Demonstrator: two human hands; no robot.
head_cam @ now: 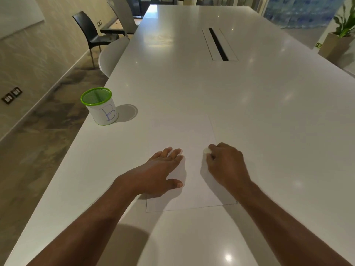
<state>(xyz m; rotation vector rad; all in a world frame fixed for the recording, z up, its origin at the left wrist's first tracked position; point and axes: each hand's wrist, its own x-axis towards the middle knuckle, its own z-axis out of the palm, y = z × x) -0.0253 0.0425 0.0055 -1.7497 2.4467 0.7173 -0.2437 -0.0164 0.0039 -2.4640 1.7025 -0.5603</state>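
Note:
A white sheet of paper (pixel 184 135) lies flat on the long white table (pixel 249 112) in front of me. My left hand (pixel 163 169) rests on the sheet's left part, palm down with fingers straight. My right hand (pixel 224 164) sits at the sheet's right edge with fingers curled, pinching a small white object (pixel 207 150), possibly an eraser, against the paper. A green mesh cup (pixel 99 105) wrapped in white paper marked "B" stands upright at the table's left edge, apart from both hands. What the cup holds cannot be made out.
A dark cable slot (pixel 218 44) runs along the table's middle, farther away. Black and white chairs (pixel 92 33) stand by the left side. A potted plant (pixel 343 29) is at the far right. The table's left edge drops to the floor.

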